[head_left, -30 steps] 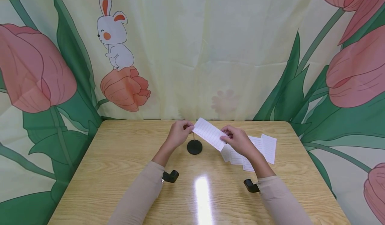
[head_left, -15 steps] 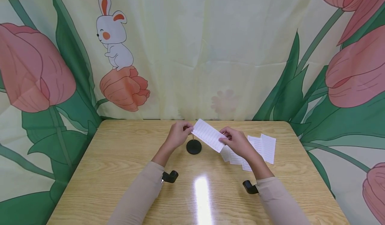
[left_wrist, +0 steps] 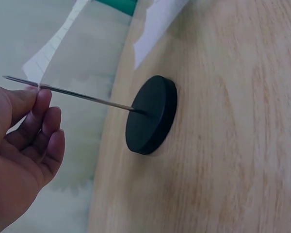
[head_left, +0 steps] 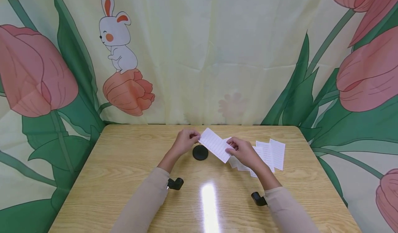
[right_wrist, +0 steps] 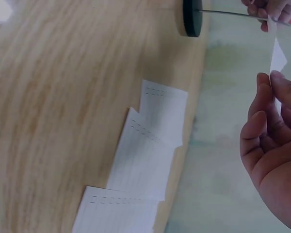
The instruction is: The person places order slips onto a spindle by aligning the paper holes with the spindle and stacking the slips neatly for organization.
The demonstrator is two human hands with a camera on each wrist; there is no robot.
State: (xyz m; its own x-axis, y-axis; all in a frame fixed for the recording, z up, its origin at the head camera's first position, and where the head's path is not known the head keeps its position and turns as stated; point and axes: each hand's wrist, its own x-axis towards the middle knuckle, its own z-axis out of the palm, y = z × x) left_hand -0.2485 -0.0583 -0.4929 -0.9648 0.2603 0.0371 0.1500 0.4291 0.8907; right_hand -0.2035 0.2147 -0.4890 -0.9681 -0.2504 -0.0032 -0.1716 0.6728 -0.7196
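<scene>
A paper slip (head_left: 214,145) with printed lines is held in the air by both hands. My left hand (head_left: 185,141) pinches its left end beside the spike of a bill spike (head_left: 200,152), which has a round black base. In the left wrist view, the paper (left_wrist: 44,56) meets the thin metal spike (left_wrist: 97,100) a little below the pointed tip, at the fingertips; whether it is pierced I cannot tell. My right hand (head_left: 244,151) pinches the slip's other end between thumb and fingers. The right wrist view shows that hand (right_wrist: 276,145) beyond the table edge.
Several loose paper slips (head_left: 277,154) lie overlapping on the wooden table (head_left: 130,157), partly under my right forearm. The right wrist view shows slips (right_wrist: 162,114) with rows of small printed dashes. A printed curtain (head_left: 199,53) hangs behind the table's far edge.
The held slip has moved down, and its right end has sunk a little along with my right hand. My left hand has moved slightly down near the spike. The bill spike stays in place.
</scene>
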